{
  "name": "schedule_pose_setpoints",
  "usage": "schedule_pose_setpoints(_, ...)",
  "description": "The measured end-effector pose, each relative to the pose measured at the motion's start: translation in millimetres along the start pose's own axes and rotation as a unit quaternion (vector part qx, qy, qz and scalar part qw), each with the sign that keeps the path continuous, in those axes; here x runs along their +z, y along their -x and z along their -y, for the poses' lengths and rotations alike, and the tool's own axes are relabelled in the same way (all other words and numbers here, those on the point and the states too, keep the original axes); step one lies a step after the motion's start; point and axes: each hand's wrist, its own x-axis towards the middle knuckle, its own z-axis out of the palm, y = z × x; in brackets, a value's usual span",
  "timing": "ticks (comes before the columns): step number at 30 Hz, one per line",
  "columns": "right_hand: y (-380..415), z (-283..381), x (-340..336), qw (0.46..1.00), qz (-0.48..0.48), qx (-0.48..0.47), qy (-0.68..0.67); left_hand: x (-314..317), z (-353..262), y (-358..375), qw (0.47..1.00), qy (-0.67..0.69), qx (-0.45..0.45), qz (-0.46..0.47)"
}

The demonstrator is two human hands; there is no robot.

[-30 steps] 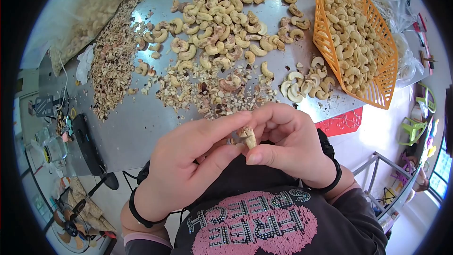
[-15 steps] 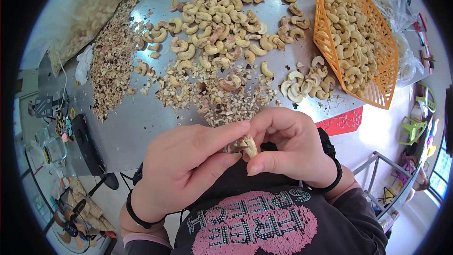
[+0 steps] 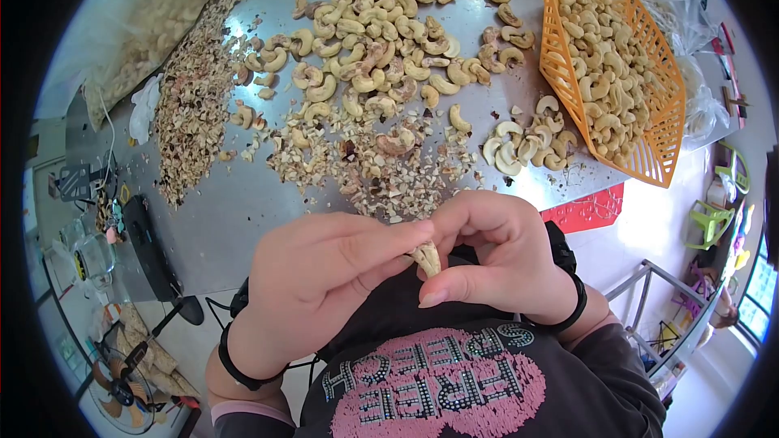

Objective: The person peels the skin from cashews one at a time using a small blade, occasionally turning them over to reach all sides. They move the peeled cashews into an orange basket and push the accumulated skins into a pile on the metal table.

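Close to my body, just off the table's near edge, my right hand (image 3: 497, 250) pinches a cashew (image 3: 427, 260) between thumb and fingers. My left hand (image 3: 324, 266) is closed, its fingertips against the cashew's upper left side. The small knife seen in it earlier is now almost wholly hidden behind its fingers. Beyond my hands, peeled scraps and crumbs (image 3: 389, 182) are scattered on the metal table (image 3: 219, 247). A heap of cashews (image 3: 365, 40), some with brown skin patches, lies farther back. Several split, paler cashews (image 3: 510, 150) form a small group on the right.
An orange slatted basket (image 3: 667, 154) full of cleaned cashews stands at the right. Along the left runs a long heap of brown crumbs (image 3: 191, 122), beside a large clear plastic bag (image 3: 122, 40) of nuts. A red stool (image 3: 588, 209) shows below the table's right edge.
The knife blade, visible across the cashew before, has dropped out of sight behind the left fingers. The cashew has turned slightly, and my left fingers have shifted a little.
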Motion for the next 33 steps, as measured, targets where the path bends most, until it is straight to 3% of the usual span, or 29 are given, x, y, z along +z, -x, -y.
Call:
schedule_pose_setpoints(1, -0.3, 0.8, -0.2, 1.0, 0.009, -0.002, 0.0, 0.4, -0.3, 0.8, 1.0, 0.0, 0.0, 0.0)
schedule_pose_setpoints(3, -0.9, 1.3, 4.0, 0.999, -0.009, 0.007, -0.03, 1.4, -1.6, 3.3, 0.989, 0.115, -0.089, -0.016)
schedule_pose_setpoints(7, -1.4, 1.1, 4.2, 0.998, -0.027, 0.017, -0.053, 1.0, -1.7, 3.1, 0.987, 0.128, -0.094, -0.026)
schedule_pose_setpoints(12, -2.8, 1.6, 3.3, 0.999, -0.038, 0.005, 0.019, 1.2, -3.8, -0.9, 1.0, -0.014, -0.025, -0.007)
schedule_pose_setpoints(21, -2.5, -3.2, 3.6, 0.986, -0.071, -0.045, 0.142, 5.1, 5.7, 1.8, 0.99, -0.119, 0.066, -0.033)
schedule_pose_setpoints(28, -3.1, -3.4, 5.7, 0.967, -0.087, -0.096, 0.217, 8.0, 4.9, 3.3, 0.986, -0.146, 0.063, -0.048)
schedule_pose_setpoints(33, -2.8, -5.0, 7.4, 0.977, -0.098, -0.097, 0.164, 8.2, 1.3, 2.9, 0.994, 0.076, -0.06, -0.054)
